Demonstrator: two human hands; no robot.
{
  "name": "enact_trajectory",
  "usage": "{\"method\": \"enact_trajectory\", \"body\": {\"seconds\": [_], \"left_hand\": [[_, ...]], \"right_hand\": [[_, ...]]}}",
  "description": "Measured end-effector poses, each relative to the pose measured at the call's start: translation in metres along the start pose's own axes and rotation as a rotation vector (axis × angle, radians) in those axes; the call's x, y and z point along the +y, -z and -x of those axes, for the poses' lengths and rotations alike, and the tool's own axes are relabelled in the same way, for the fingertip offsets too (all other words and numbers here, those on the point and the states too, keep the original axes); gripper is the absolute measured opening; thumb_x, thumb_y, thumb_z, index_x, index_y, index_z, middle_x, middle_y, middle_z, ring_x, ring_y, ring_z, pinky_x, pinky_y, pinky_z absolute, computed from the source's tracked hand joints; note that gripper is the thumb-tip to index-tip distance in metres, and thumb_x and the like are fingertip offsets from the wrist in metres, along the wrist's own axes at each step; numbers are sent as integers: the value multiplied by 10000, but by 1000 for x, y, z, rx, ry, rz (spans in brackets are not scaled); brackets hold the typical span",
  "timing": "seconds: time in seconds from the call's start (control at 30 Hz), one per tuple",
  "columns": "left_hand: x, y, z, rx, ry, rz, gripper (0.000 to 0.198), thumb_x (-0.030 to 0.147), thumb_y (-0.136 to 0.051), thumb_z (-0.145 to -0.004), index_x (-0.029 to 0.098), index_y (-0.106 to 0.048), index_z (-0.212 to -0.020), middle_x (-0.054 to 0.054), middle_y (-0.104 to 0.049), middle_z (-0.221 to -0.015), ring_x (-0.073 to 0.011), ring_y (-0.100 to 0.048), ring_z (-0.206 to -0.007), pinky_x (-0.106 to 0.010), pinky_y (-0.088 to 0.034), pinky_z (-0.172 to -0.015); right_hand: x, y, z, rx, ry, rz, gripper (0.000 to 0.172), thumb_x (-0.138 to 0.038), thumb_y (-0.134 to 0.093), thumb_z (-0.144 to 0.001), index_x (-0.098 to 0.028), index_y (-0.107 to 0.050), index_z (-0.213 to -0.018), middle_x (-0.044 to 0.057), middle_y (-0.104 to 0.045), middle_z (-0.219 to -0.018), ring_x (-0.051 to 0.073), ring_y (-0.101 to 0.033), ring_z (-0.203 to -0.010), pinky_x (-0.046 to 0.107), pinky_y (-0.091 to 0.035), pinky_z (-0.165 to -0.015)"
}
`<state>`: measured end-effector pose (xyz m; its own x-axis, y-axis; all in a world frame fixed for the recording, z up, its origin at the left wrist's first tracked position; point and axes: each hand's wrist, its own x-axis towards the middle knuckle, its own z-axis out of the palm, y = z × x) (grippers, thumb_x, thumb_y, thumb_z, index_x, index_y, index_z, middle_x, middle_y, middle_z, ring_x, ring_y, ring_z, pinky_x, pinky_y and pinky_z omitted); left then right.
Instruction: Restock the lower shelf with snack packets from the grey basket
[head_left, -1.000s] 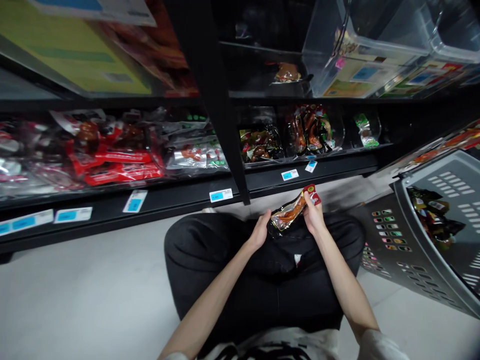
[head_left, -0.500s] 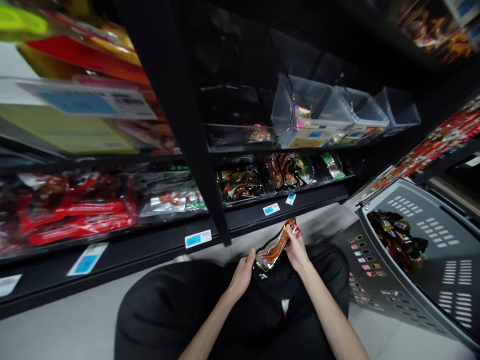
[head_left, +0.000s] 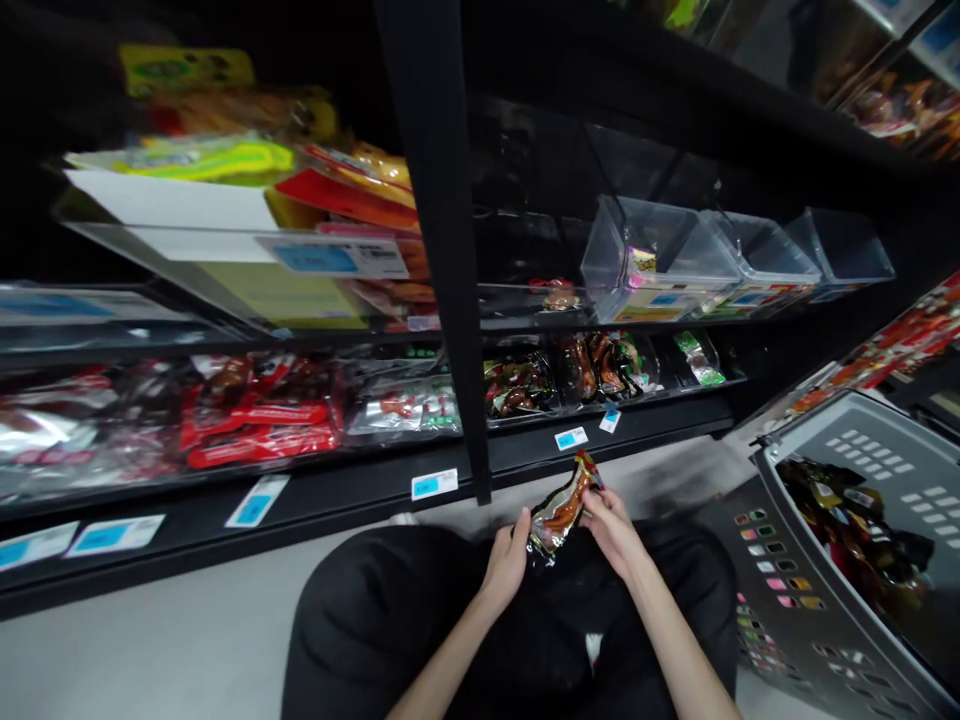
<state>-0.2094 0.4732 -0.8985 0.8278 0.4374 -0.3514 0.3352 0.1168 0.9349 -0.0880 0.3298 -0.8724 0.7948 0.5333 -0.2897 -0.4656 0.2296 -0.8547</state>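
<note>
A glossy snack packet (head_left: 561, 515) with brown, meat-like food, dark edges and a red top is held tilted above my lap, between both hands. My left hand (head_left: 508, 560) pinches its lower left edge. My right hand (head_left: 609, 528) grips the upper right side, thumb and fingers closed on the wrapper. Just beyond the packet, on the bottom shelf, lie similar dark packets of brown food (head_left: 601, 365) in a clear tray. The printing on the held packet is too small to read.
At the right stands a grey plastic basket (head_left: 787, 520) with dark packets (head_left: 855, 510) inside. A black shelf post (head_left: 439, 250) rises ahead. Clear bins (head_left: 667, 260) sit on the middle shelf. Red packets (head_left: 259, 420) fill the bottom shelf's left side, above price tags (head_left: 435, 485).
My view has turned left and slightly up, so the shelves and basket sit further right and lower. The packet is tilted more upright, and my right hand has slid down its side.
</note>
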Motion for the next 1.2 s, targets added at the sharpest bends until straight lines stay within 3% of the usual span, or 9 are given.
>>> {"method": "enact_trajectory", "body": {"seconds": [0.2,0.37,1.03,1.2], "left_hand": [[-2,-1,0,59,-54,19,770,767,-354,-886,124,-765,-789,-147,-777,-799,-330,-713,-834,-392,-523,-860],[0,-3,0,37,-74,69,734,724,-356,-912,139,-770,-753,-138,-783,-795,-315,-720,-841,-380,-518,-902],[-3,-3,-2,19,-148,36,641,627,-411,-948,122,-799,-878,-131,-800,-911,-329,-724,-957,-396,-515,-953],[0,-4,1,4,-165,22,648,623,-398,-955,111,-795,-922,-128,-800,-922,-318,-722,-950,-397,-510,-965]], "right_hand": [[5,-2,0,-3,60,72,301,-454,-836,-750,-173,-744,-809,37,-700,-815,148,-590,-669,275,-448,-616],[9,2,-4,23,88,86,345,-497,-831,-743,-173,-754,-833,57,-722,-848,153,-585,-666,272,-417,-586],[6,-1,-4,138,45,61,373,-504,-846,-710,-193,-757,-896,38,-707,-870,130,-545,-666,231,-384,-550],[3,-4,-3,180,61,41,382,-533,-857,-678,-194,-746,-817,16,-708,-821,119,-537,-644,234,-349,-533]]}}
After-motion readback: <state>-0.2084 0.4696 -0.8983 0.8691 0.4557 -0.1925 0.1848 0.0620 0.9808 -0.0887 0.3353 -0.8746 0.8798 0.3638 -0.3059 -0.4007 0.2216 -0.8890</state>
